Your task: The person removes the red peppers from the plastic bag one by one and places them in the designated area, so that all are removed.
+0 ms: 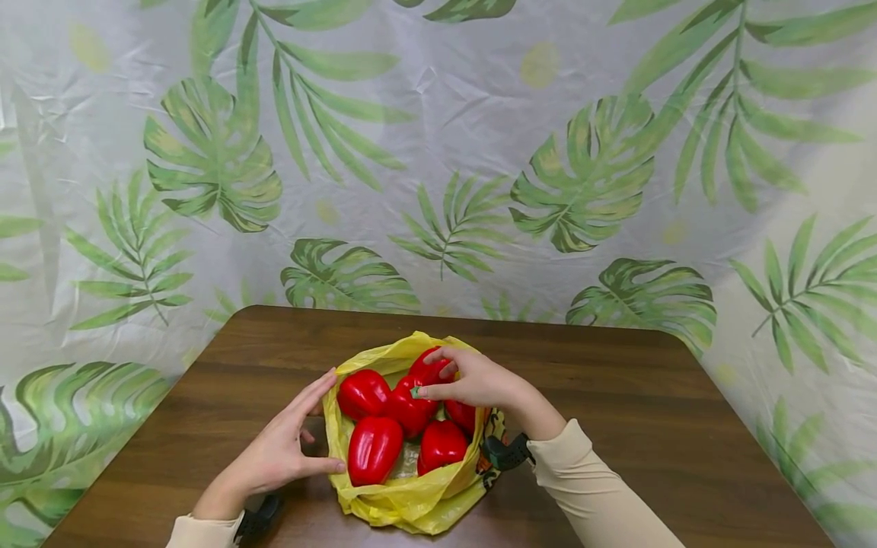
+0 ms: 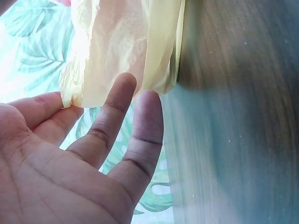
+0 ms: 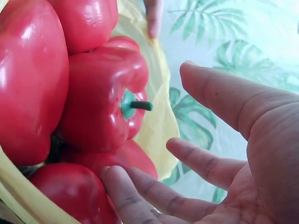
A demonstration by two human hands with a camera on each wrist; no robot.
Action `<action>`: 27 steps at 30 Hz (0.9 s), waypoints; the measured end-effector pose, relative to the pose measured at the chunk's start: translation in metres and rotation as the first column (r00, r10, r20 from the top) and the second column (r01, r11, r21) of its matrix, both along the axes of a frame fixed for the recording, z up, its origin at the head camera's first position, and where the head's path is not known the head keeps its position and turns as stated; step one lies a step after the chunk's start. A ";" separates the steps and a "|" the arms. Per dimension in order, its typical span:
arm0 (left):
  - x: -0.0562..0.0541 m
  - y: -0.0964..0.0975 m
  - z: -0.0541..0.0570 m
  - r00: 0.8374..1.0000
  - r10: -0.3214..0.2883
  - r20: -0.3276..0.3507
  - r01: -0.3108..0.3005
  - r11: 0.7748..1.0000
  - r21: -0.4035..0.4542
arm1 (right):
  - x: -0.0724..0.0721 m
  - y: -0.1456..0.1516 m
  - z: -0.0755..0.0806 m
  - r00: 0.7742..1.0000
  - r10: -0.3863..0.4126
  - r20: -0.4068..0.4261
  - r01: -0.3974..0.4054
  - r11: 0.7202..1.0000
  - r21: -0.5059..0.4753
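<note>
A yellow plastic bag (image 1: 404, 506) sits with its mouth spread wide on the table. Inside lie several glossy red bell peppers (image 1: 374, 449); one bell pepper (image 3: 103, 98) shows a green stem in the right wrist view. My left hand (image 1: 274, 449) is at the bag's left side, fingers fairly straight, fingertips touching the yellow rim (image 2: 70, 93). Over the peppers at the back right reaches my right hand (image 1: 476, 380), thumb and fingers spread apart. In the right wrist view its fingertips come against or just over the lower peppers; contact is hard to tell.
The dark brown wooden table (image 1: 617, 426) extends around the bag. Behind it hangs a pale cloth (image 1: 473, 137) printed with green leaves. A black wrist strap (image 1: 507, 451) is on the right arm, close beside the bag's right side.
</note>
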State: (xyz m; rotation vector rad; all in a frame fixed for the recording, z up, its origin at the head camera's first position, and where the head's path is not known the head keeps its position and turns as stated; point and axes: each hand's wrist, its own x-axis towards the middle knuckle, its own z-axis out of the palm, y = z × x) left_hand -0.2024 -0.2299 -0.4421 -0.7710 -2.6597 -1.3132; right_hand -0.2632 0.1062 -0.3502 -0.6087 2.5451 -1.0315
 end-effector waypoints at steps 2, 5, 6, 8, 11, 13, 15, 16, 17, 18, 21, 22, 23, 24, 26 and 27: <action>0.000 0.000 0.000 1.000 -0.002 -0.003 0.002 1.000 -0.001 | 0.001 -0.002 0.000 1.000 0.001 0.006 -0.001 1.000 -0.001; 0.000 0.001 0.000 1.000 -0.005 -0.007 0.005 1.000 0.000 | 0.002 -0.005 0.000 1.000 -0.002 0.023 0.002 1.000 -0.005; 0.000 0.001 0.000 1.000 -0.006 -0.009 0.006 1.000 0.001 | 0.002 -0.006 0.000 1.000 -0.002 0.026 0.003 1.000 -0.004; 0.000 0.001 0.000 1.000 -0.008 -0.008 0.008 1.000 0.001 | 0.001 -0.008 0.000 0.999 -0.006 0.034 0.006 1.000 0.004; 0.000 0.001 0.001 1.000 -0.008 -0.007 0.008 1.000 0.003 | 0.000 -0.010 0.000 0.999 -0.018 0.037 0.017 1.000 0.022; 0.000 0.002 0.000 1.000 -0.010 -0.007 0.010 1.000 0.005 | -0.001 -0.011 -0.001 0.999 -0.016 0.033 0.015 0.999 0.031; 0.000 0.002 0.000 1.000 -0.011 -0.003 0.011 1.000 0.004 | -0.002 -0.011 -0.002 1.000 -0.007 0.027 0.006 0.999 0.038; 0.001 0.002 -0.001 1.000 -0.011 0.000 0.011 1.000 0.002 | -0.002 -0.012 -0.002 1.000 0.000 0.025 -0.001 0.999 0.040; 0.001 0.003 -0.001 1.000 -0.011 0.003 0.011 1.000 0.000 | -0.003 -0.012 -0.003 1.000 0.007 0.024 -0.008 0.999 0.042; 0.001 0.003 -0.002 1.000 -0.011 0.006 0.011 1.000 -0.004 | -0.003 -0.012 -0.004 1.000 0.013 0.023 -0.014 0.999 0.046; 0.001 0.003 -0.002 1.000 -0.009 0.016 0.009 1.000 -0.007 | -0.003 -0.014 -0.005 1.000 0.010 0.025 -0.012 0.998 0.063; 0.001 0.003 -0.002 1.000 -0.007 0.018 0.008 1.000 -0.007 | -0.003 -0.015 -0.005 1.000 0.006 0.027 -0.008 0.998 0.069; 0.001 0.003 -0.002 1.000 -0.006 0.020 0.007 1.000 -0.007 | -0.003 -0.017 -0.005 1.000 0.003 0.023 -0.005 0.997 0.081; 0.001 0.003 -0.002 1.000 -0.005 0.021 0.005 1.000 -0.009 | -0.003 -0.018 -0.005 1.000 0.000 0.019 -0.002 0.996 0.093; 0.001 0.004 -0.002 1.000 -0.003 0.018 0.003 1.000 -0.014 | -0.003 -0.020 -0.004 1.000 -0.001 0.006 0.001 0.993 0.121; 0.001 0.004 -0.003 1.000 -0.002 0.016 0.002 1.000 -0.016 | -0.003 -0.022 -0.003 1.000 -0.003 0.000 0.003 0.991 0.133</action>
